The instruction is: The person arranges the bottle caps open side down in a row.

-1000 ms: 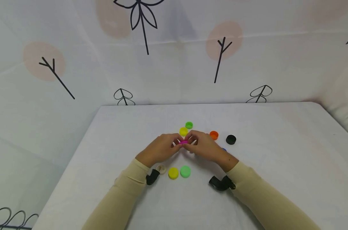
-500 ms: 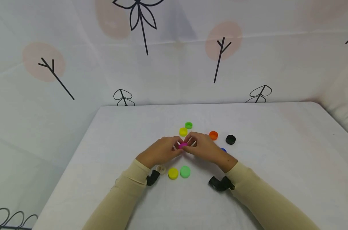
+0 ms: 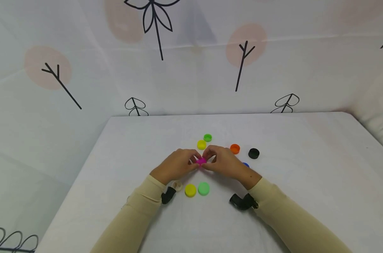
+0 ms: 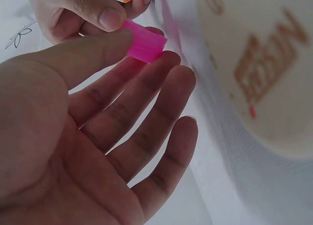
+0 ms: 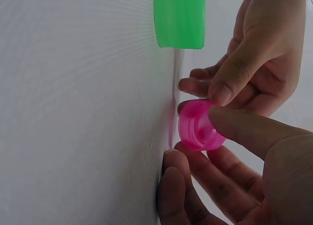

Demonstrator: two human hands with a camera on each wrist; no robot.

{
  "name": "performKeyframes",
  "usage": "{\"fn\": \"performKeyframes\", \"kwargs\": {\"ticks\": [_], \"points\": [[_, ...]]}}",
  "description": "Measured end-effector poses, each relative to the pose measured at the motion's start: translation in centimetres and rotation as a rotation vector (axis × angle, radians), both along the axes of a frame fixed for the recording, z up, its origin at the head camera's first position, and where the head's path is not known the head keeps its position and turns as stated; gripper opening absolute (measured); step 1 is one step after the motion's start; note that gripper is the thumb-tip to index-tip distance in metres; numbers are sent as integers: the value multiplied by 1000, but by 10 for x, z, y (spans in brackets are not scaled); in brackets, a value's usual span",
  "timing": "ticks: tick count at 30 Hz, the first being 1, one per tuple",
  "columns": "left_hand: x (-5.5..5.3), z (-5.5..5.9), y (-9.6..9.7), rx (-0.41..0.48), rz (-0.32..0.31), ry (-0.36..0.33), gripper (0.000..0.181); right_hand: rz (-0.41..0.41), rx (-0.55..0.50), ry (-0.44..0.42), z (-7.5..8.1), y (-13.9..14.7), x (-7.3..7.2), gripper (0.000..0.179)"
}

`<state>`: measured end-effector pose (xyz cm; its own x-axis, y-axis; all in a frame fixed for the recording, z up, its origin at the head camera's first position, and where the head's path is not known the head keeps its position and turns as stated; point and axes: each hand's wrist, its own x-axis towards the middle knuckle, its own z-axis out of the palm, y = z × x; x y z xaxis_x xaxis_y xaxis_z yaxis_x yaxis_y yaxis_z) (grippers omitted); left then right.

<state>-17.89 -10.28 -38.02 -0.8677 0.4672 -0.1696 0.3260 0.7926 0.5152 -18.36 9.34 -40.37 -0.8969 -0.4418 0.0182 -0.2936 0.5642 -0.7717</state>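
Note:
A pink bottle cap (image 3: 201, 161) is held by both hands above the middle of the white table. My left hand (image 3: 178, 163) pinches one side between thumb and fingertips. From the other side, my right hand (image 3: 224, 163) grips it with thumb and fingers. In the right wrist view the pink cap (image 5: 193, 129) turns its hollow, ridged inside to the camera. Close behind the hands lies a yellow cap (image 3: 202, 144). In front of them are another yellow cap (image 3: 190, 190), a light green cap (image 3: 203, 188) and a cream cap (image 3: 177, 186) with brown lettering.
A green cap (image 3: 208, 137) lies farther back. To the right are an orange cap (image 3: 235, 149), a black cap (image 3: 254, 153) and a blue cap (image 3: 246, 164) partly hidden by the right wrist. Patterned cloth (image 3: 191, 80) hangs behind the table.
Both hands have come slightly nearer the person with the pink cap. It has tilted, so more of it shows between the fingers. The other caps stay where they were.

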Motion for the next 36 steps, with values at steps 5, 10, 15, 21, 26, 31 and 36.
{"fn": "performKeyframes", "kwargs": {"ticks": [5,10,15,21,26,31,36], "points": [[1,0,0,-5,8,5,26,1,7,-6,-1,0,1,21],[2,1,0,-11,21,-6,28,4,12,-19,-1,-1,3,20],[3,-1,0,-13,24,-7,30,1,23,-29,0,-3,5,21],[3,-4,0,-13,24,-7,30,-10,42,-39,0,-5,6,23],[5,-5,1,-9,32,-18,30,-21,51,-57,-1,-5,7,23],[6,-5,1,-10,28,-14,30,-17,60,-53,0,-4,8,22],[6,-5,1,-1,17,-20,28,-13,74,-61,2,-4,9,21]]}}
